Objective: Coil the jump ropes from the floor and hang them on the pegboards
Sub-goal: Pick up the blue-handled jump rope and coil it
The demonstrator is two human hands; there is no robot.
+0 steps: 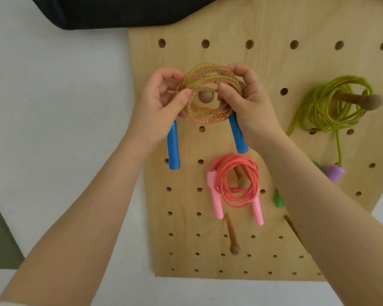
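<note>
A coiled translucent orange-yellow jump rope with two blue handles sits in front of the wooden pegboard. My left hand grips the coil's left side and my right hand grips its right side. The coil rings the rounded tip of a wooden peg. Both blue handles hang down below my hands. Whether the rope rests on the peg or is only held around it cannot be told.
A coral rope with pink handles hangs on a peg below. A green rope with a purple handle hangs on a peg at the right. A bare peg sticks out lower down. A dark object lies above the board.
</note>
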